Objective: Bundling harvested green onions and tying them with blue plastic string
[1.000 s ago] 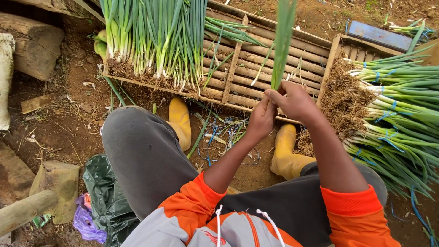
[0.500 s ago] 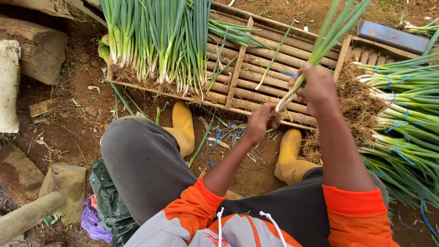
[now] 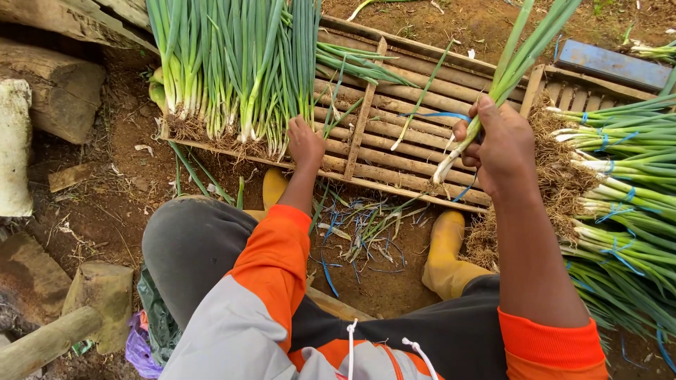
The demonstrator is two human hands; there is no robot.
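Observation:
My right hand (image 3: 503, 144) grips a small bunch of green onions (image 3: 524, 53), white ends down and leaves pointing up to the right, with a blue string (image 3: 440, 116) by the fingers. My left hand (image 3: 304, 141) reaches out to the loose green onions (image 3: 232, 70) laid in a row on the slatted wooden rack (image 3: 394, 141), its fingers at their root ends. Whether it has closed on any stalk I cannot tell.
Tied bunches of green onions (image 3: 620, 204) with blue strings lie stacked at the right. Yellow boots (image 3: 447, 257) stand on bare soil strewn with trimmings and blue strings (image 3: 366, 236). Logs (image 3: 60, 88) and a wooden block (image 3: 105, 299) lie at the left.
My left hand has let go of the bunch and moved left to the loose onions on the rack. My right hand has carried the bunch to the right.

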